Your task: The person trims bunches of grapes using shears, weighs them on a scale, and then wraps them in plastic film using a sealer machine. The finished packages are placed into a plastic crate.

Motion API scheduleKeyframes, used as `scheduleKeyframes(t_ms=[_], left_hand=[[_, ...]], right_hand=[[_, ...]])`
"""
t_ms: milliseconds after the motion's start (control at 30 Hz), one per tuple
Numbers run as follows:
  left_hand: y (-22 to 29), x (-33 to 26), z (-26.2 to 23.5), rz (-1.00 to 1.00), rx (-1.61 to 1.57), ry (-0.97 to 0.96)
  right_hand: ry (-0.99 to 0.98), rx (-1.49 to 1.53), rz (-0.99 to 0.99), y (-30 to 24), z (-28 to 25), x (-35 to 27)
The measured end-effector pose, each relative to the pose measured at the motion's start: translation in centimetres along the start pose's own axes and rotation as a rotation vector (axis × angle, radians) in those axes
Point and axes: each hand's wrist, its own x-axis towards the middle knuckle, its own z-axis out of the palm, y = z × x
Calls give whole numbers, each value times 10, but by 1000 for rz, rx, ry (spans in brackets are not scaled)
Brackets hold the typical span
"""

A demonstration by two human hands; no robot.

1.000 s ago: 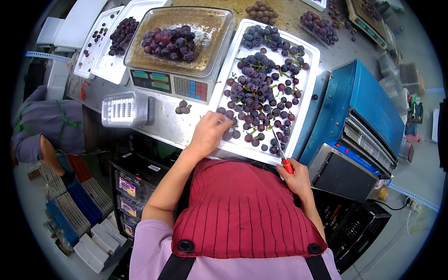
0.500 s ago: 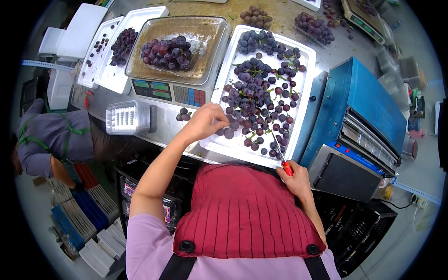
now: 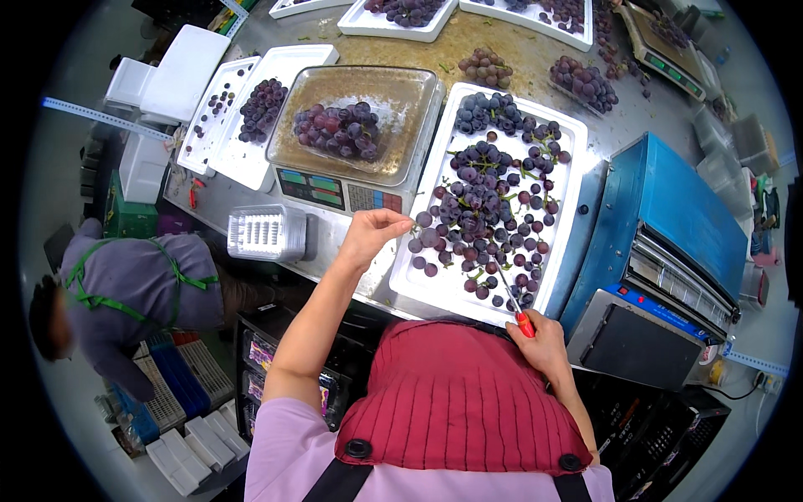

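Note:
A white foam tray (image 3: 405,273) in front of me holds dark purple grapes (image 3: 477,201), in clusters with green stems and as loose berries. My left hand (image 3: 374,238) hovers at the tray's left edge, thumb and forefinger pinched beside the outer berries. Whatever is between those fingertips is too small to make out. My right hand (image 3: 544,345) is closed round the red handle of slim scissors (image 3: 520,318) at the tray's near right corner. Their thin metal blades point up and left over the loose berries.
Left of the tray stands a scale (image 3: 355,171) bearing a grape cluster in a clear box. Clear plastic boxes (image 3: 266,233) are stacked nearer. A blue machine (image 3: 677,217) stands at right. Another person (image 3: 150,280) bends over at left. More grape trays (image 3: 401,27) lie behind.
My view has shifted, so the table sits lower and further right. My left hand has drawn back leftward from the berries to the tray's edge. My right hand still holds the scissors.

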Motion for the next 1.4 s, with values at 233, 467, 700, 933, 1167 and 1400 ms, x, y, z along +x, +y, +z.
scheduleKeyframes(t_ms=[233,467,700,933,1167,1400], left_hand=[[-6,-9,7,87,18,60],[-10,-10,16,216,166,92],[8,-9,8,267,217,154],[70,10,-20,542,556,333],[106,41,-26,794,806,466],[97,46,-26,653,460,409]], right_hand=[[-31,2,-117,-16,2,8],[-50,21,-208,-38,3,13],[-29,24,-237,-38,6,15],[-79,-14,-170,-35,6,16],[-76,-6,-176,-38,7,20],[93,-87,-312,-27,13,23]])
